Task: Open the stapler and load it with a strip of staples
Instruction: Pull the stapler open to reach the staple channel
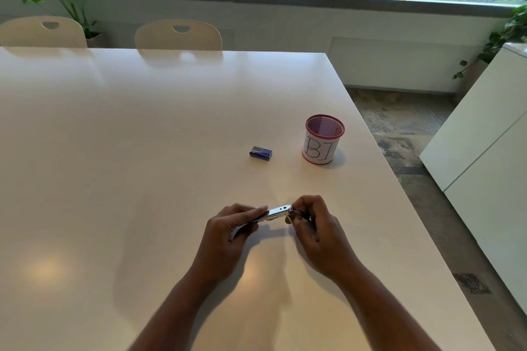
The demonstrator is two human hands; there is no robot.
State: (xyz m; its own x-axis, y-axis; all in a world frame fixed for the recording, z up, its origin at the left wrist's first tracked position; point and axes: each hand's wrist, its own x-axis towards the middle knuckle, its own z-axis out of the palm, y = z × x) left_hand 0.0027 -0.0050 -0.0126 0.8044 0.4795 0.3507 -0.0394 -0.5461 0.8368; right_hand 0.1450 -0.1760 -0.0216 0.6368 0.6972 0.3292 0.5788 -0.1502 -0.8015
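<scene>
White counter (142, 151) is carrying everything. Red mesh pen cup (323, 139), paper label marked "BI", is being kept upright near the right edge. Left hand (228, 234) is being curled round the left end of the metal stapler (275, 213); right hand (319, 225) is being pinched on its right end. Stapler is being held just above the counter, between both hands. Blue staple box (260, 153) is being left flat, near the cup.

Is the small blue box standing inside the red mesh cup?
No, the small blue box lies on the table, left of the red mesh cup.
</scene>
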